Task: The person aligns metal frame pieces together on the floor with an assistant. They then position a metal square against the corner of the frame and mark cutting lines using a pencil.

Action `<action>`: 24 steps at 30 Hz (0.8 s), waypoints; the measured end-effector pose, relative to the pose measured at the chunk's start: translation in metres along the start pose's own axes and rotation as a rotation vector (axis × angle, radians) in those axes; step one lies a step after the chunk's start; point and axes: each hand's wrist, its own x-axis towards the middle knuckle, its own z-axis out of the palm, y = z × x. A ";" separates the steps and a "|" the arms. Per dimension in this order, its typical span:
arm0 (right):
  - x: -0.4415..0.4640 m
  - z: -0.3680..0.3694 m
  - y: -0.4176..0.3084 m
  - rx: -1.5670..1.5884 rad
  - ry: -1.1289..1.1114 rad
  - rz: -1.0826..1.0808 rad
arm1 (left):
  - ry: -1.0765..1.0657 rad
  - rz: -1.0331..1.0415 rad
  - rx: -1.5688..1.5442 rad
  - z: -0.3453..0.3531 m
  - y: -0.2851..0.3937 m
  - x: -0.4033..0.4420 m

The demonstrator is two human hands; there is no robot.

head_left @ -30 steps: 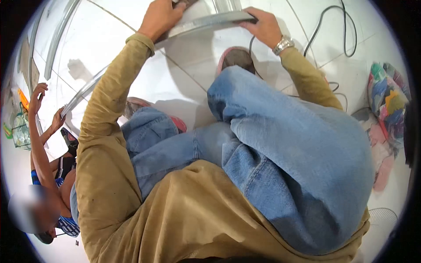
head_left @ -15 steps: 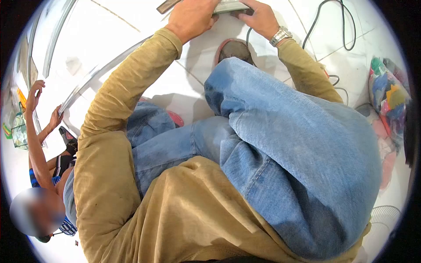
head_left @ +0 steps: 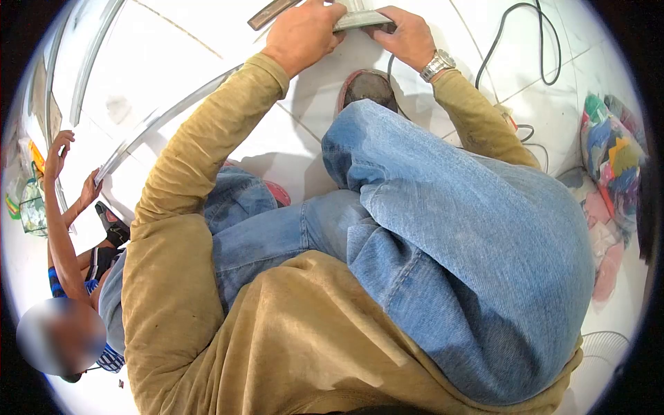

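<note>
At the top edge of the view, a greyish metal channel (head_left: 362, 19) lies across between my two hands. My left hand (head_left: 304, 36) has its fingers closed around the channel's left part. On its right end my right hand (head_left: 409, 38) grips with thumb and fingers; a watch sits on that wrist. Just left of my left hand is a brownish metal strip (head_left: 272, 12), partly cut off by the frame. A long thin metal strip (head_left: 173, 104) runs from behind my left forearm to a co-worker's hand (head_left: 88, 188).
A co-worker sits at left, near more long metal strips (head_left: 90, 62) on the white tiled floor. A black cable (head_left: 508, 21) loops at upper right. A colourful bundle (head_left: 612, 155) and pink cloth (head_left: 602, 249) lie at right. My shoe (head_left: 369, 90) is below the channel.
The view has shifted slightly, so my hands, the channel and the floor appear a little lower. Both hands keep their grip on the channel.
</note>
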 end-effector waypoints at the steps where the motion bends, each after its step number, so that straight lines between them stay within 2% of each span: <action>1: 0.000 0.000 0.000 0.001 0.002 0.001 | -0.001 -0.002 -0.002 0.000 0.000 0.000; 9: 0.001 -0.003 -0.001 -0.034 -0.048 0.012 | 0.000 -0.005 0.000 -0.001 0.000 0.001; 11: 0.000 -0.010 -0.011 0.120 0.003 0.015 | -0.006 0.026 0.005 -0.003 0.000 0.000; 15: -0.003 -0.011 -0.002 0.129 -0.047 -0.025 | -0.030 0.034 0.008 -0.012 0.006 -0.002; 18: -0.004 -0.011 0.000 0.129 -0.094 0.025 | -0.091 -0.018 0.064 -0.014 0.009 -0.002; 24: -0.001 -0.011 -0.015 0.155 0.006 -0.003 | -0.058 -0.002 0.055 -0.004 0.000 -0.001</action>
